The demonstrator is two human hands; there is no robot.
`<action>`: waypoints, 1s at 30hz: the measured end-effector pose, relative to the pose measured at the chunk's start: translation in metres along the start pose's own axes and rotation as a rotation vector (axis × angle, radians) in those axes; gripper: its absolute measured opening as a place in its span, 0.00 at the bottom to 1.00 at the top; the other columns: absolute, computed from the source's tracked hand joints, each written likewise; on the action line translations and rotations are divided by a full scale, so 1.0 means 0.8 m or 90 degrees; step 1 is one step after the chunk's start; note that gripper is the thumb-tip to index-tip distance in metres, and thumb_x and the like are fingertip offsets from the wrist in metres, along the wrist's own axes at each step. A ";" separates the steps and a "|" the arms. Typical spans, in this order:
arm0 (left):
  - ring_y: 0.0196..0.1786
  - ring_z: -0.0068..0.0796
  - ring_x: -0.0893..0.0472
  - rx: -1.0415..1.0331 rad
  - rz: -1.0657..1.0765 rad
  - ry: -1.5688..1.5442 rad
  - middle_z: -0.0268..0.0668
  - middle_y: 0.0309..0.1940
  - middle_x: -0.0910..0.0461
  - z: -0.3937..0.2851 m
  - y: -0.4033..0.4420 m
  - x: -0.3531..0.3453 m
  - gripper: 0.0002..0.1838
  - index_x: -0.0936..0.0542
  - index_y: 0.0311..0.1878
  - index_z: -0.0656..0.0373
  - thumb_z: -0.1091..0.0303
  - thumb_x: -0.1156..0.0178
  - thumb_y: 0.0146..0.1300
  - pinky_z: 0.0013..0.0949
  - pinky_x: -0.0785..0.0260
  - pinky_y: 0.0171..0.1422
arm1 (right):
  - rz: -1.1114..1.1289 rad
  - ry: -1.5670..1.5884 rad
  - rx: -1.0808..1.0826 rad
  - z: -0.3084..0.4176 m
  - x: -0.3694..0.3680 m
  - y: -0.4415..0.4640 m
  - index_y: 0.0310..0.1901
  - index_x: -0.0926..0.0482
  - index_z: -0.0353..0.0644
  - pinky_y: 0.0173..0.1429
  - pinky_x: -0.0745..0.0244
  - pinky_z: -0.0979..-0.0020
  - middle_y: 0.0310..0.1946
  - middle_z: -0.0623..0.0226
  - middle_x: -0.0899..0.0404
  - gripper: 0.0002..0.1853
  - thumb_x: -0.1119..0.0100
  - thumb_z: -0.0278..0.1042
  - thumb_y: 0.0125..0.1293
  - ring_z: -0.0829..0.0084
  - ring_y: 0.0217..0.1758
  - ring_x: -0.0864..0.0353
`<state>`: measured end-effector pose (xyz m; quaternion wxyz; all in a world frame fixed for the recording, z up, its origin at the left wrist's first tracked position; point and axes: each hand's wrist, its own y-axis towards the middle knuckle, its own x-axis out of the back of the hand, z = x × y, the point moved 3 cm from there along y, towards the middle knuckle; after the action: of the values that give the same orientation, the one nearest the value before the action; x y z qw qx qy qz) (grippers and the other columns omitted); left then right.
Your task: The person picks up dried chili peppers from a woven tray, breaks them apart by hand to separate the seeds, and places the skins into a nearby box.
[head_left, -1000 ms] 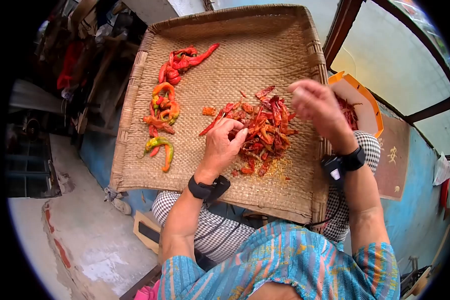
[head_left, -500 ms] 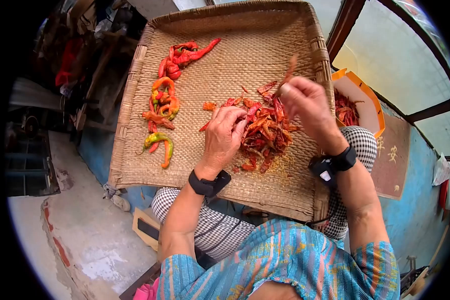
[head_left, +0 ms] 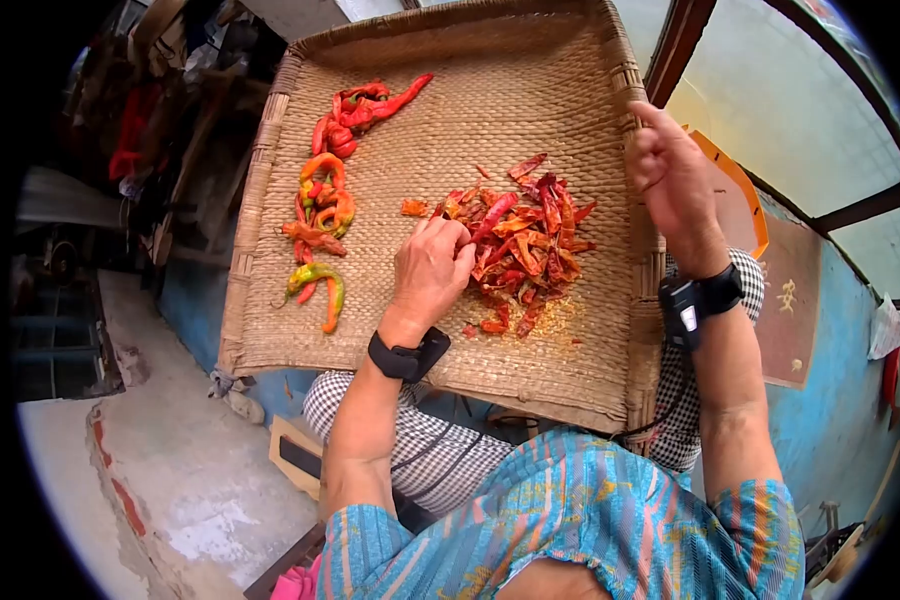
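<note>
My left hand [head_left: 433, 265] is closed at the left side of a pile of dried chili peppers [head_left: 530, 250]. Its fingertips meet the end of a bright red dried chili [head_left: 494, 214], which they seem to pinch. Over the right rim of the woven tray [head_left: 450, 120], my right hand [head_left: 675, 180] is raised beside an orange-edged box [head_left: 745, 195]. Its index finger points outward, and no pepper is visible in it. Yellow seeds [head_left: 545, 322] lie at the pile's near edge.
Fresher peppers lie along the tray's left side: red ones [head_left: 355, 115], orange ones [head_left: 328, 190] and a yellow-green one [head_left: 320, 285]. The tray rests across my checkered legs [head_left: 440, 460]. A window [head_left: 790, 110] is at the right, and cluttered shelving [head_left: 170, 130] at the left.
My right hand has moved right and up, from above the pile to beyond the tray's rim. The long dried chili it held is no longer visible in it. My left hand shifted slightly left.
</note>
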<state>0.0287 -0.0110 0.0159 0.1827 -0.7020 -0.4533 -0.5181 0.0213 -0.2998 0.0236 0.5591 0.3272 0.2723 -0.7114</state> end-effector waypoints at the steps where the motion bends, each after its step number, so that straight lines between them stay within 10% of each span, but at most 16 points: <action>1: 0.38 0.42 0.24 0.043 -0.006 -0.037 0.41 0.31 0.24 -0.001 0.002 0.005 0.06 0.24 0.32 0.62 0.72 0.37 0.54 0.41 0.30 0.44 | 0.101 -0.222 0.015 -0.008 -0.018 -0.005 0.53 0.26 0.38 0.30 0.35 0.82 0.27 0.75 0.28 0.16 0.49 0.40 0.72 0.84 0.26 0.33; 6: 0.37 0.41 0.23 -0.069 -0.076 -0.113 0.40 0.31 0.23 -0.014 0.007 0.023 0.05 0.24 0.35 0.62 0.76 0.39 0.54 0.40 0.30 0.42 | 0.399 -0.999 0.321 -0.074 -0.082 -0.041 0.55 0.26 0.42 0.39 0.23 0.63 0.35 0.62 0.26 0.18 0.41 0.31 0.62 0.63 0.36 0.21; 10: 0.38 0.41 0.22 -0.122 -0.090 -0.102 0.42 0.34 0.22 -0.019 0.002 0.021 0.09 0.23 0.41 0.61 0.77 0.39 0.56 0.39 0.28 0.43 | 0.427 -1.159 0.231 -0.093 -0.076 -0.039 0.48 0.24 0.40 0.41 0.24 0.58 0.38 0.57 0.27 0.15 0.41 0.28 0.59 0.54 0.40 0.21; 15: 0.44 0.41 0.21 0.034 -0.069 -0.238 0.43 0.40 0.20 -0.013 0.007 0.013 0.18 0.26 0.53 0.60 0.73 0.38 0.59 0.37 0.27 0.48 | 0.193 -0.691 0.173 -0.055 -0.064 -0.016 0.37 0.20 0.38 0.27 0.32 0.78 0.26 0.73 0.24 0.07 0.37 0.33 0.63 0.84 0.26 0.29; 18: 0.46 0.42 0.22 -0.043 -0.018 -0.152 0.44 0.43 0.21 -0.015 0.008 -0.011 0.21 0.27 0.58 0.59 0.72 0.39 0.60 0.38 0.27 0.50 | 0.053 -0.222 -0.043 -0.020 -0.028 -0.005 0.34 0.24 0.40 0.27 0.35 0.82 0.23 0.76 0.29 0.11 0.39 0.39 0.66 0.85 0.23 0.33; 24: 0.42 0.41 0.21 -0.108 -0.006 -0.085 0.42 0.39 0.19 -0.028 0.012 -0.026 0.10 0.21 0.44 0.62 0.76 0.39 0.59 0.37 0.29 0.47 | -0.107 0.302 0.055 0.010 0.017 0.010 0.45 0.30 0.39 0.26 0.39 0.82 0.22 0.79 0.36 0.16 0.46 0.45 0.70 0.85 0.24 0.37; 26: 0.40 0.38 0.21 -0.093 -0.017 -0.106 0.41 0.36 0.19 -0.028 0.012 -0.022 0.07 0.21 0.41 0.63 0.76 0.39 0.59 0.35 0.29 0.45 | -0.121 0.281 0.047 0.006 0.011 0.009 0.50 0.31 0.36 0.26 0.39 0.83 0.22 0.79 0.37 0.20 0.49 0.47 0.71 0.84 0.24 0.38; 30: 0.34 0.31 0.21 -0.053 -0.046 -0.215 0.38 0.33 0.20 -0.024 0.006 -0.004 0.06 0.21 0.39 0.63 0.78 0.39 0.57 0.30 0.29 0.38 | 0.160 -0.393 0.027 -0.023 -0.040 -0.011 0.56 0.26 0.39 0.27 0.33 0.86 0.23 0.77 0.29 0.18 0.45 0.39 0.70 0.89 0.27 0.31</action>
<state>0.0218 -0.0288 0.0215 0.0560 -0.7692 -0.4804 -0.4175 0.0209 -0.2640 0.0368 0.6916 0.1391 0.0325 -0.7080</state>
